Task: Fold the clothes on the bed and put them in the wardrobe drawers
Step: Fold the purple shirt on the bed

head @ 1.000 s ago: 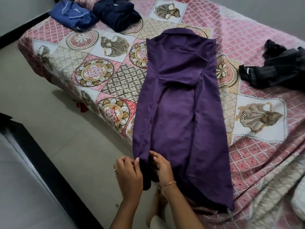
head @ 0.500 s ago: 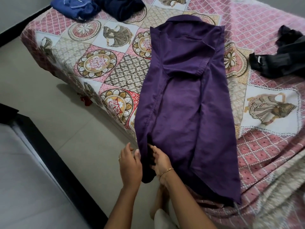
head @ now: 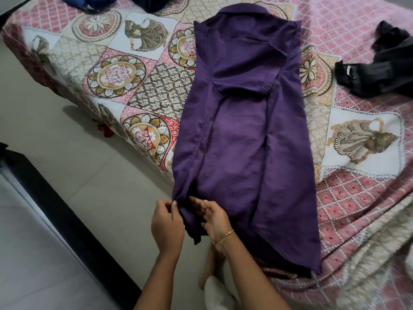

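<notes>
Now, step: judged as squaring the bottom hem before the lengthwise-folded shirt is doubled up.
Shirt: a purple cotton collared shirt (head: 243,139) lies face down on the bed, collar at the far end, both sides turned in toward the middle; its near hem hangs over the bed's near edge.
Left hand: the left hand (head: 166,222) pinches the shirt's near-left hem corner between thumb and fingers.
Right hand: the right hand (head: 213,217), wearing a thin gold bangle, has its fingers curled around the dark fold of hem just beside the left hand.
Bed: a patchwork bedspread in pink, cream and gold (head: 116,77) covers it.
Other clothes: a crumpled black garment (head: 380,74) lies far right, well apart from the shirt; dark blue clothes sit at the far edge, mostly cut off.
Risk: the overhanging hem could drag the shirt off toward the floor, or a tug at one corner could pull the left side fold open and skew the seams.
Containers: no wardrobe drawer is in view, so nothing can be said of their contents.
</notes>
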`<state>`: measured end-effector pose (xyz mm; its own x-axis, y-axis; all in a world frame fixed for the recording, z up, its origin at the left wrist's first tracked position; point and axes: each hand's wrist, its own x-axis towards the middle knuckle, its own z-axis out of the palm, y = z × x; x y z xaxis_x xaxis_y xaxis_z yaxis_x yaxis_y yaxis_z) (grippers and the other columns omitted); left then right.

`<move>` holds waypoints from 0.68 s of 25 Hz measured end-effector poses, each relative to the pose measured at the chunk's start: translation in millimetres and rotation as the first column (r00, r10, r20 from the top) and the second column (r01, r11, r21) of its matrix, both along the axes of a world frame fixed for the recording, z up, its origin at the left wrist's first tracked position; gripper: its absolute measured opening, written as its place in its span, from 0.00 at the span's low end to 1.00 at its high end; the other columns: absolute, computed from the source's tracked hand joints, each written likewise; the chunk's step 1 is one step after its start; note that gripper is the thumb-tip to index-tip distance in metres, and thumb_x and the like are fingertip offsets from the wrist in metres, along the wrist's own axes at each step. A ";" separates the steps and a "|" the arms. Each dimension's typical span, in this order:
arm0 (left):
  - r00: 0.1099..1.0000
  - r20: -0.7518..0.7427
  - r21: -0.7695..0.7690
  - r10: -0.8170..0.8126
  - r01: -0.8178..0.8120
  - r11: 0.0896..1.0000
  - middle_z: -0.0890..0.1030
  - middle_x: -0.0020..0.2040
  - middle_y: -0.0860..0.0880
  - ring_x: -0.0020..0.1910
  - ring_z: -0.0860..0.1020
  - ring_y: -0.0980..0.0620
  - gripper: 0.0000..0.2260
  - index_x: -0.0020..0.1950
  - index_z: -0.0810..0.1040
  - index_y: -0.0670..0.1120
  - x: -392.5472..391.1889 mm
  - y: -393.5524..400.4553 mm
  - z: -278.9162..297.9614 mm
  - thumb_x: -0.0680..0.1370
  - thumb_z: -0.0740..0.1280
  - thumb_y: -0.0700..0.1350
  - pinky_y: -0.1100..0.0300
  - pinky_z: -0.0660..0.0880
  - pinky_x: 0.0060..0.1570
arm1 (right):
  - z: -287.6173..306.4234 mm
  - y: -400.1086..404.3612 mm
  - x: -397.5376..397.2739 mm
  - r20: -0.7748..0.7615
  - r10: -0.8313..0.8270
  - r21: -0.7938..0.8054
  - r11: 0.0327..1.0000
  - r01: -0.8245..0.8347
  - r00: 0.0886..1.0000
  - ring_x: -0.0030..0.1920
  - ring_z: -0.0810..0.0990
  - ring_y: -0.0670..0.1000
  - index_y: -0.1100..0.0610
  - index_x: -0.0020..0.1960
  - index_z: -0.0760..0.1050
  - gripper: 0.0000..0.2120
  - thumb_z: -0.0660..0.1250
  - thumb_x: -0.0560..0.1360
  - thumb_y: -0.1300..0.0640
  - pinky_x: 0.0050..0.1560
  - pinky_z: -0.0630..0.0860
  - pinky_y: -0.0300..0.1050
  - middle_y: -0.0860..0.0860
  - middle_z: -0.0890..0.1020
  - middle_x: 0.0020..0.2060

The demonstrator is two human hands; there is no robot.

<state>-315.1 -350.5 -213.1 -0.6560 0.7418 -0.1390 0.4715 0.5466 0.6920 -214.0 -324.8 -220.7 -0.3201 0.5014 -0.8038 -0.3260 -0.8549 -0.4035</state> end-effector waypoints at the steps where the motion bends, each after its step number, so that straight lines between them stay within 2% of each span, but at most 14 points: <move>1: 0.998 -0.054 0.067 -0.039 0.043 0.997 0.78 0.38 0.42 0.36 0.75 0.43 0.10 0.44 0.72 0.41 2.9 -4.4 4.2 0.78 0.59 0.46 0.56 0.67 0.36 | 2.5 1.4 -3.1 -0.038 -0.002 -0.016 1.000 0.002 0.999 0.53 0.76 0.47 0.55 0.56 0.77 0.18 0.49 0.80 0.55 0.58 0.70 0.43 0.49 0.80 0.51; 3: 0.968 -0.172 0.139 -0.182 0.206 0.969 0.77 0.36 0.42 0.33 0.76 0.45 0.12 0.45 0.72 0.40 11.7 -15.3 7.6 0.78 0.55 0.47 0.60 0.66 0.34 | 8.5 2.6 -10.5 -0.066 0.008 -0.028 1.000 -0.010 0.998 0.51 0.76 0.46 0.57 0.58 0.75 0.16 0.51 0.80 0.54 0.54 0.71 0.40 0.51 0.80 0.51; 5: 0.915 -0.257 0.135 -0.311 0.353 0.926 0.76 0.36 0.44 0.32 0.75 0.47 0.07 0.47 0.69 0.44 18.1 -23.3 6.5 0.78 0.55 0.46 0.62 0.66 0.31 | 11.2 3.2 -16.2 -0.059 0.037 0.005 0.999 -0.037 0.998 0.51 0.75 0.42 0.57 0.60 0.71 0.15 0.52 0.81 0.52 0.56 0.68 0.37 0.48 0.79 0.50; 6: 0.909 -0.250 0.115 -0.333 0.369 0.922 0.76 0.38 0.45 0.34 0.74 0.48 0.04 0.47 0.68 0.46 18.9 -23.9 5.8 0.78 0.56 0.46 0.61 0.67 0.33 | 12.0 4.2 -17.4 -0.077 0.046 0.020 0.999 -0.045 0.996 0.51 0.75 0.41 0.58 0.62 0.70 0.17 0.51 0.81 0.50 0.57 0.67 0.36 0.47 0.79 0.51; 8: 0.949 -0.158 0.040 -0.273 0.282 0.958 0.75 0.45 0.43 0.42 0.75 0.45 0.04 0.52 0.71 0.43 17.1 -19.6 -1.5 0.79 0.61 0.42 0.58 0.68 0.38 | 10.3 5.8 -16.7 -0.084 0.067 0.030 0.997 -0.065 0.994 0.49 0.77 0.42 0.54 0.60 0.72 0.18 0.52 0.80 0.45 0.56 0.70 0.36 0.46 0.80 0.49; 10: 0.974 -0.089 -0.053 -0.209 0.205 0.977 0.76 0.52 0.42 0.48 0.76 0.43 0.11 0.58 0.73 0.38 14.4 -15.0 -7.9 0.77 0.65 0.41 0.58 0.69 0.42 | 5.3 4.8 -12.1 -0.046 0.087 0.004 0.996 -0.087 0.995 0.43 0.79 0.42 0.51 0.48 0.77 0.15 0.55 0.79 0.44 0.46 0.74 0.36 0.44 0.83 0.39; 11: 0.980 -0.070 -0.063 -0.186 0.182 0.981 0.77 0.53 0.42 0.48 0.77 0.44 0.12 0.59 0.74 0.38 13.0 -14.1 -9.9 0.77 0.65 0.40 0.59 0.68 0.42 | 4.7 4.9 -9.2 -0.039 0.081 -0.008 0.997 -0.081 0.996 0.42 0.79 0.42 0.52 0.47 0.76 0.16 0.54 0.79 0.44 0.44 0.73 0.36 0.44 0.83 0.36; 12: 0.986 -0.053 -0.057 -0.161 0.158 0.986 0.79 0.50 0.43 0.45 0.77 0.45 0.10 0.57 0.75 0.38 11.8 -12.8 -8.7 0.77 0.66 0.39 0.59 0.67 0.40 | 3.1 4.8 -6.0 -0.039 0.072 -0.008 0.997 -0.072 0.997 0.44 0.78 0.43 0.54 0.50 0.76 0.19 0.52 0.79 0.43 0.46 0.73 0.37 0.44 0.84 0.37; 15: 0.984 -0.121 -0.053 -0.130 0.125 0.991 0.80 0.39 0.42 0.37 0.77 0.43 0.04 0.45 0.76 0.39 7.7 -10.1 -1.0 0.74 0.69 0.38 0.59 0.66 0.35 | -1.1 2.8 -3.9 -0.041 0.041 -0.048 0.998 -0.043 0.998 0.61 0.75 0.52 0.58 0.63 0.74 0.28 0.48 0.79 0.40 0.67 0.66 0.49 0.53 0.79 0.59; 16: 0.972 -0.173 -0.033 -0.159 0.155 0.987 0.79 0.36 0.42 0.35 0.77 0.43 0.04 0.42 0.76 0.39 7.9 -12.2 -1.0 0.72 0.71 0.36 0.59 0.66 0.34 | -0.8 1.8 -3.9 -0.050 0.018 -0.059 0.998 -0.021 0.999 0.62 0.74 0.53 0.59 0.63 0.75 0.29 0.48 0.79 0.40 0.68 0.65 0.51 0.55 0.79 0.60; 17: 0.948 -0.242 0.011 -0.205 0.214 0.977 0.78 0.33 0.43 0.32 0.76 0.43 0.05 0.39 0.75 0.40 9.3 -14.9 -1.2 0.70 0.71 0.35 0.59 0.66 0.32 | 1.0 2.0 -4.5 -0.084 -0.019 -0.076 0.997 0.012 0.996 0.60 0.76 0.53 0.59 0.60 0.77 0.28 0.48 0.79 0.42 0.65 0.69 0.49 0.55 0.81 0.57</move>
